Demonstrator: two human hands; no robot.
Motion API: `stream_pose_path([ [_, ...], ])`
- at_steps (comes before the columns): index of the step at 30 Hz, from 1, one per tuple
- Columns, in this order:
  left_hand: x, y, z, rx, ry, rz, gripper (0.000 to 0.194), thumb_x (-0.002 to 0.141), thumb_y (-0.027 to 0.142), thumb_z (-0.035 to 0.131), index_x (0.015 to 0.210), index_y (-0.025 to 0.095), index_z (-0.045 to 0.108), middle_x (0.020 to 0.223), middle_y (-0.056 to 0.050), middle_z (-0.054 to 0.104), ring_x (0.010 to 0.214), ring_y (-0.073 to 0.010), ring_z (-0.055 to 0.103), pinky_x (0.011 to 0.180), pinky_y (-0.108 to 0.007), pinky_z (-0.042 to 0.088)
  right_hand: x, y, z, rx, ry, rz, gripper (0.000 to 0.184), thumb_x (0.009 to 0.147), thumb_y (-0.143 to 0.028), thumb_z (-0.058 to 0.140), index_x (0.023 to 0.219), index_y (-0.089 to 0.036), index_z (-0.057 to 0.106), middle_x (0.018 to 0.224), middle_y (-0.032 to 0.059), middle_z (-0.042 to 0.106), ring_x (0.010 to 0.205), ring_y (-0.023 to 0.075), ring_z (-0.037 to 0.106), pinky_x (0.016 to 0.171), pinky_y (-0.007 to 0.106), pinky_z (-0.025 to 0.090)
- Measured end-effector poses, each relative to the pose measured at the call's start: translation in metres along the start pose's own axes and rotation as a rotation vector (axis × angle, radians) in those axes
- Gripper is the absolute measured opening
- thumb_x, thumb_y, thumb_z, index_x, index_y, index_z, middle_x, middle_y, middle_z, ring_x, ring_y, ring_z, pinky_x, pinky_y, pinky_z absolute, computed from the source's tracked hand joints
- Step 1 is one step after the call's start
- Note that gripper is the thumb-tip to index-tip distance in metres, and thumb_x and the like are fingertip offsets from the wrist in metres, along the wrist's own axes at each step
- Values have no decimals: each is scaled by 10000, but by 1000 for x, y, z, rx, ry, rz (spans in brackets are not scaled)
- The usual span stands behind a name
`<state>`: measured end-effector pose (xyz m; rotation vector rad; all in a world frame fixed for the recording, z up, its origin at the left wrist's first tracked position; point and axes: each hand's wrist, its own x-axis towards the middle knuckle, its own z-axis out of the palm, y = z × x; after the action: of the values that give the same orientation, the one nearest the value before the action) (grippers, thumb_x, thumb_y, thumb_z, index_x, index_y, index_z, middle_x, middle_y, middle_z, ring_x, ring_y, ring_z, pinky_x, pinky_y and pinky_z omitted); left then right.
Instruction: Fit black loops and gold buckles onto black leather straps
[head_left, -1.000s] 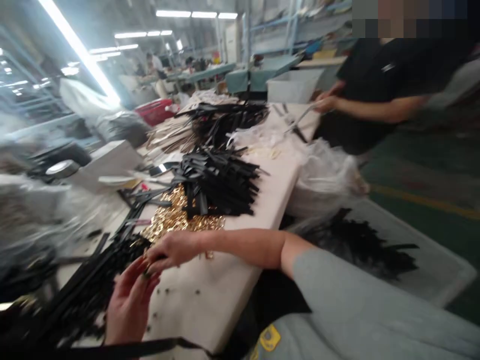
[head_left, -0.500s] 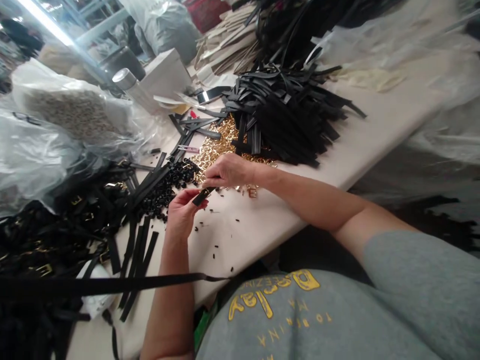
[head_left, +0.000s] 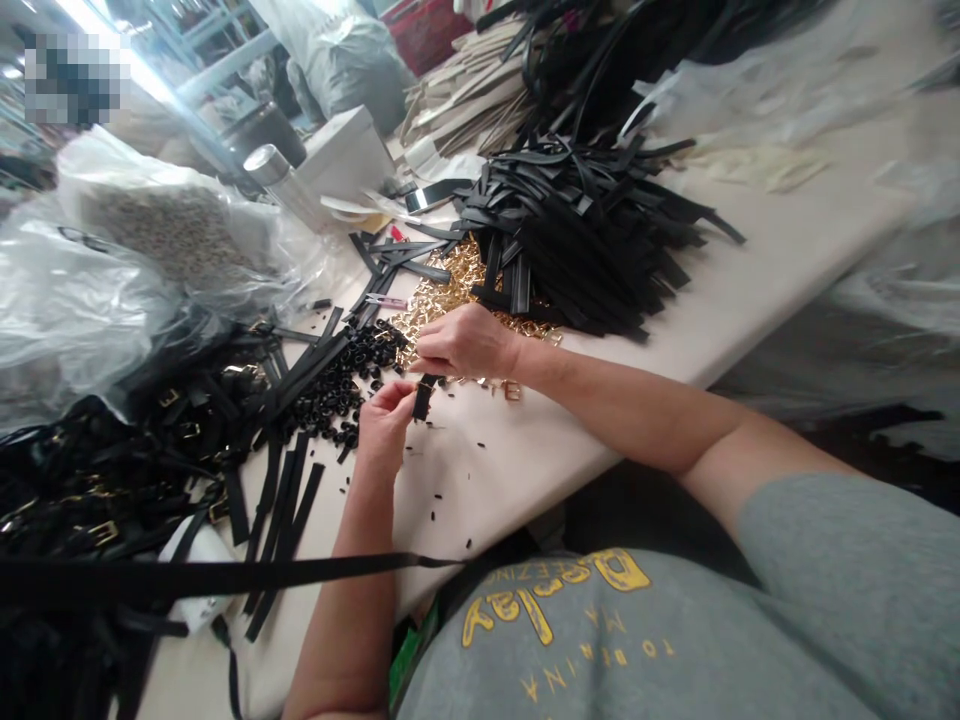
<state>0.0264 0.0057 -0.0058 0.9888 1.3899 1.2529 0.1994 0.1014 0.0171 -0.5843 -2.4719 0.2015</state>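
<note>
Between my hands is a short black strap [head_left: 422, 402] with a bit of gold metal, seemingly a buckle, on it. My left hand [head_left: 386, 418] pinches the strap from the left side. Above it, my right hand [head_left: 472, 342] has its fingers closed at the strap's upper end; the fingertips are partly hidden. Just behind my right hand lies a heap of gold buckles [head_left: 442, 290]. Many small black loops [head_left: 337, 385] are piled left of my hands. One loose gold buckle [head_left: 512, 391] lies just below my right wrist.
A large heap of black straps [head_left: 585, 230] lies beyond the buckles. Buckled black straps [head_left: 112, 460] cover the left side, near plastic bags [head_left: 97, 300]. Pink thread snips [head_left: 386, 300], a bottle [head_left: 281, 185] and a white box [head_left: 349, 155] are further back. The table edge [head_left: 555, 485] runs before me.
The strap has turned from slanting to nearly upright between my hands. Both hands appear slightly further right, and the whole view has shifted a little too.
</note>
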Motion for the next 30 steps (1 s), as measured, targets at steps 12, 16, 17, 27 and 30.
stream_pose_path([
  [12,8,0,5,-215,207,94,366,505,383,844,736,163,663,674,-6,655,551,-87,578,557,-195,483,-1,-10,18,483,-26,205,249,818,-393,697,890,-155,683,829,18,632,722,117,545,638,230,369],
  [16,6,-3,10,-198,188,80,366,530,389,845,775,167,687,744,-17,676,601,-94,600,605,-208,499,0,-17,33,923,99,336,356,801,-472,690,888,-127,692,821,23,649,745,121,566,682,231,430],
  [17,5,-4,10,-197,187,82,369,537,390,847,785,167,691,740,-14,674,606,-96,603,620,-215,503,0,-18,36,1048,108,361,394,786,-501,693,896,-123,694,815,22,650,736,121,566,675,232,440],
  [27,3,-3,13,73,146,204,309,661,377,797,846,157,682,739,-8,649,615,-109,593,613,-228,480,1,-3,40,1226,168,429,253,837,-358,657,810,-108,690,732,5,639,654,84,538,601,199,431],
  [30,4,-7,11,287,100,291,229,716,377,745,781,173,664,709,1,622,597,-107,565,574,-217,442,4,4,37,1189,242,454,203,863,-271,621,774,-95,669,715,12,638,649,75,550,617,191,453],
])
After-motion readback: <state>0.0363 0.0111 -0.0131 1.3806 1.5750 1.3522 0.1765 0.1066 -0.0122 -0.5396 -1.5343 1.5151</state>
